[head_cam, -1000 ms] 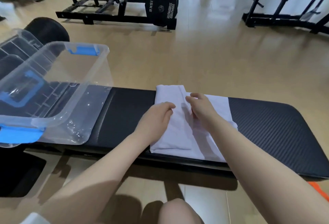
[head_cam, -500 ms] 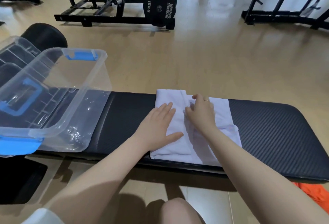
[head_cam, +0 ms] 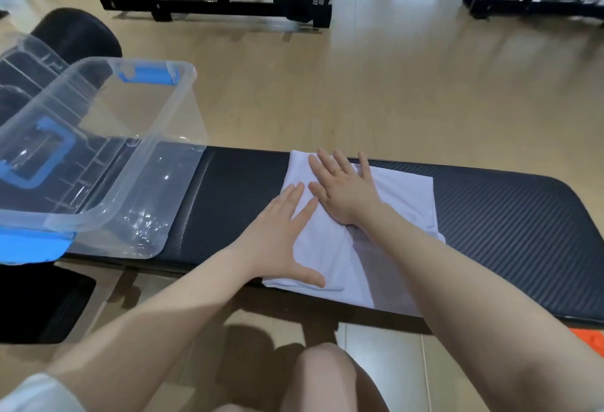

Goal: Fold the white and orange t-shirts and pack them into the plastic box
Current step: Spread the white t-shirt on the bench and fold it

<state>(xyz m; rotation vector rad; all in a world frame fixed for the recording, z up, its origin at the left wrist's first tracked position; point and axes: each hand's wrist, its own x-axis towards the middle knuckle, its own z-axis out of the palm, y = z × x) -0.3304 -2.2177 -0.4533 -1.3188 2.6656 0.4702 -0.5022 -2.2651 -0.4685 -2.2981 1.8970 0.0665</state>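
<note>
My left hand [head_cam: 281,235] and my right hand [head_cam: 343,192] both lie flat with fingers straight and spread, pressing the white t-shirt [head_cam: 402,195] and gripping nothing. The risk I see: the cloth is thin and slack, so when I lift my palms the folded flap may spring back open, and the corner overhanging the near edge of the bench [head_cam: 506,212] at about 5 o'clock from my right hand could drag the stack off. Sliding it carelessly toward the plastic box [head_cam: 157,163] could undo the layers too. The shirt looks like a neat pale rectangle, a narrower folded panel on its left side over a wider layer, with a soft crease between. It sits mid-bench, at 3 o'clock from the box, apart from it. The orange t-shirt [head_cam: 588,336] peeks in low at 4 o'clock, not yet folded as far as I can judge.
</note>
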